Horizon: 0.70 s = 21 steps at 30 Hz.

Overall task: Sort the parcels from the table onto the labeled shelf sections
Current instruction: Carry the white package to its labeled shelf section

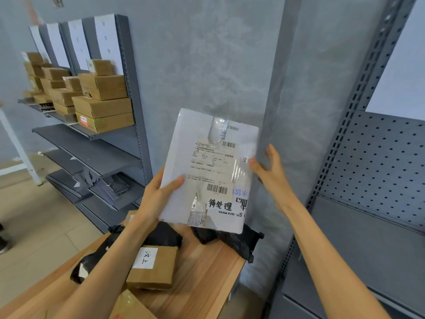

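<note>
A flat white parcel [208, 166] with a shipping label, barcodes and black handwritten characters is held upright above the wooden table [207, 270]. My left hand [158, 194] grips its lower left edge, thumb on the front. My right hand [270, 171] touches its right edge with the thumb, fingers spread and straight behind it. On the table lie a small brown box [153, 268] with a white handwritten label and black plastic-bag parcels [232, 240]. The labeled shelf [92, 132] stands at the left, with white paper signs [107, 40] above it.
Several brown cardboard boxes [101, 97] are stacked on the left shelf's upper level; its lower levels hold loose grey parts. A grey pegboard rack [377, 162] stands at the right. Another box corner [128, 307] shows at the table's near edge. A white frame leg [16, 143] stands far left.
</note>
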Each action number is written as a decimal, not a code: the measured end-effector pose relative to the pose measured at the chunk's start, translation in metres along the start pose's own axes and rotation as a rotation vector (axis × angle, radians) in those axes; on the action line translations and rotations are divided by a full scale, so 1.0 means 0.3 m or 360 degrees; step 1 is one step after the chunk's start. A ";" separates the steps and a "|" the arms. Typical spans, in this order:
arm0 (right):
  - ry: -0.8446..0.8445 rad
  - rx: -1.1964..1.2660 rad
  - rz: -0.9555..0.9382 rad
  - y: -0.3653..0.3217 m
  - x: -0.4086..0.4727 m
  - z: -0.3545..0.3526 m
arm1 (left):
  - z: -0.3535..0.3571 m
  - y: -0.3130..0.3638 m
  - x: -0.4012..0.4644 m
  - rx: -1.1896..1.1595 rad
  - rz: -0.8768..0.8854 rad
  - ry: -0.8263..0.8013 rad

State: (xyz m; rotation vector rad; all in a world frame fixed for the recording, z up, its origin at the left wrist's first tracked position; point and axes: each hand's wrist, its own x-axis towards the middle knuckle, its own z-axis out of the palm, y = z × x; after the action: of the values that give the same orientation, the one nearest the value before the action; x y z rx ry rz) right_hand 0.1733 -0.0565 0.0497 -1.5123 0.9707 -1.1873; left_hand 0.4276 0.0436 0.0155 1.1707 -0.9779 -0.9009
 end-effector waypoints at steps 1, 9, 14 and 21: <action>-0.0017 0.0003 0.0045 0.009 -0.019 0.017 | 0.006 0.011 0.001 -0.0050 0.0000 0.0037; -0.0122 0.0396 0.0189 0.015 -0.097 0.121 | 0.045 0.085 0.006 -0.0299 0.0024 0.0002; -0.0005 0.0377 0.0131 -0.032 -0.121 0.103 | 0.053 0.092 -0.003 -0.0383 -0.0012 -0.0169; 0.0160 0.0303 0.0156 -0.078 -0.176 0.036 | 0.118 0.085 0.011 -0.0362 -0.0056 -0.0365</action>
State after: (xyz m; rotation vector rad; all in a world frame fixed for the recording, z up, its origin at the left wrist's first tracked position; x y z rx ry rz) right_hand 0.1732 0.0015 0.0598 -1.2517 0.9584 -1.2575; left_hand 0.3967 0.0338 0.0451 0.9077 -1.0101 -1.1621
